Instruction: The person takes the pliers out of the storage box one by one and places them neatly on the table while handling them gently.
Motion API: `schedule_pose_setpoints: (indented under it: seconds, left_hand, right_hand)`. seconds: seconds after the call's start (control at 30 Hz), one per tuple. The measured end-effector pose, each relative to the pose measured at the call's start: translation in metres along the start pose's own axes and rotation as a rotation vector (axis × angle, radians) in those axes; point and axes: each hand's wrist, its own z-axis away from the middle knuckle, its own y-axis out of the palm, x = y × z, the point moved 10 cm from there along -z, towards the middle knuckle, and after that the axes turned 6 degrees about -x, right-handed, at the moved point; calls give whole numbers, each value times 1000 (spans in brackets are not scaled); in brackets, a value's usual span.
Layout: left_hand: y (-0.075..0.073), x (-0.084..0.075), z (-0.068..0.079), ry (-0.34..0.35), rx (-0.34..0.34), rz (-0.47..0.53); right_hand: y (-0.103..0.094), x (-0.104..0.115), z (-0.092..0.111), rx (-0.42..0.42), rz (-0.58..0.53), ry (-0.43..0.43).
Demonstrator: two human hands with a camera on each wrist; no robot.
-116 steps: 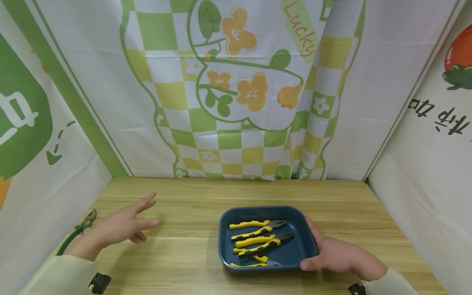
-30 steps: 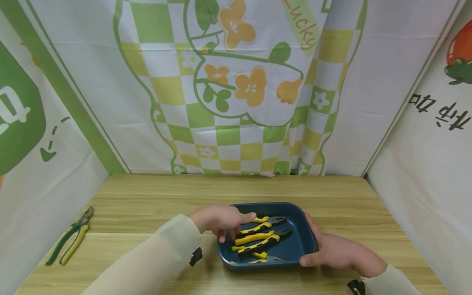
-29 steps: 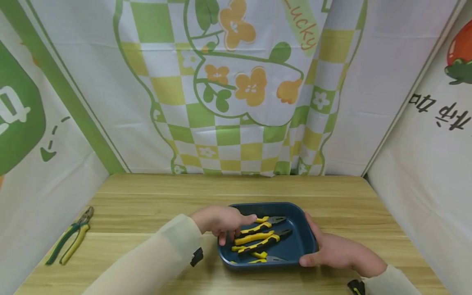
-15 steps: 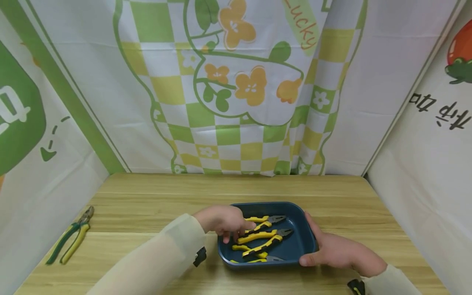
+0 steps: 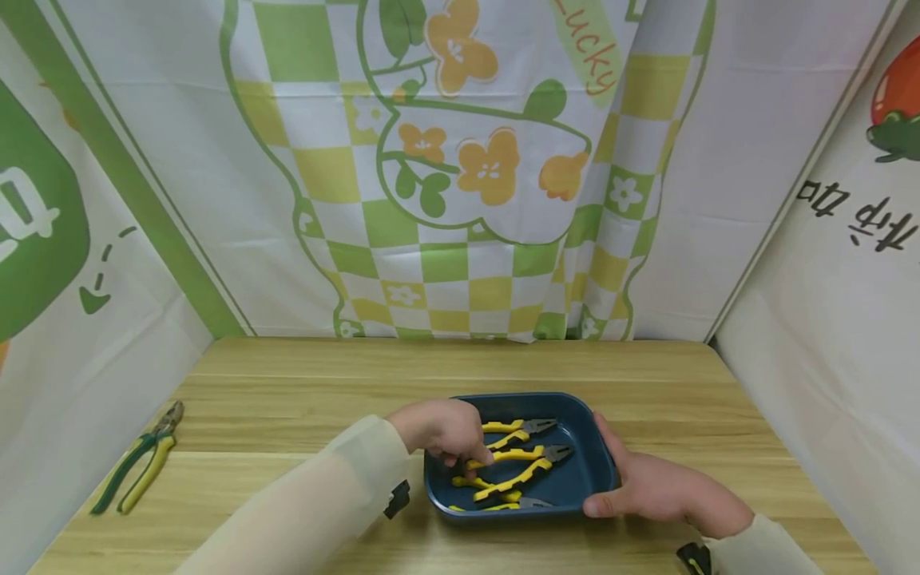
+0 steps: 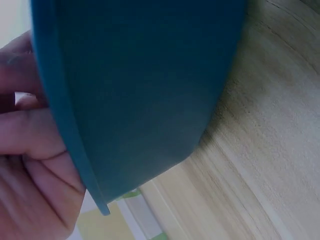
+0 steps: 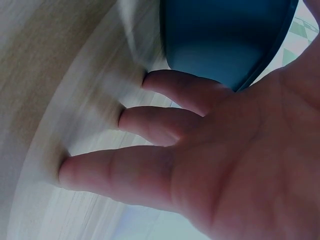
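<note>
In the head view, a dark blue rectangular box [image 5: 585,483] stands on the table with three yellow-and-black pliers inside. My left hand [image 5: 449,431] reaches over its left end, fingers bent down, pinching a handle of the middle pliers [image 5: 532,471]; some fingertips are hidden. Just behind lie the far pliers [image 5: 535,426], handles partly covered by that hand. The near pliers [image 5: 533,503] rest along the front wall, partly under the middle ones. My right hand [image 5: 657,495] holds the box's right end between thumb and forefinger. In the right wrist view its other fingers [image 7: 117,172] extend onto the table.
Green-and-yellow pliers [image 5: 144,463] lie at the left edge of the wooden table [image 5: 323,375]. A patterned curtain [image 5: 467,263] hangs behind the table, and white printed cloth walls stand at both sides.
The left hand came from the left side into the box, then shifted slightly right and nearer from the far pliers' handles. The middle pliers' handles have spread apart. The right hand stays put.
</note>
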Motion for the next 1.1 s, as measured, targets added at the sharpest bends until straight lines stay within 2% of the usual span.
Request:
schedule_pose_setpoints:
  seconds: [0.33, 0.63, 0.83, 1.1]
  left_hand:
    - [-1, -10, -5, 50, -7, -57]
    - [7, -11, -7, 21, 32, 5]
    - [7, -11, -7, 4, 24, 46]
    - [7, -11, -5, 18, 37, 100]
  right_hand:
    - [1, 1, 1, 4, 0, 6]
    - [1, 4, 1, 4, 9, -3]
    - [1, 4, 0, 1, 13, -7]
    - [2, 3, 2, 3, 24, -6]
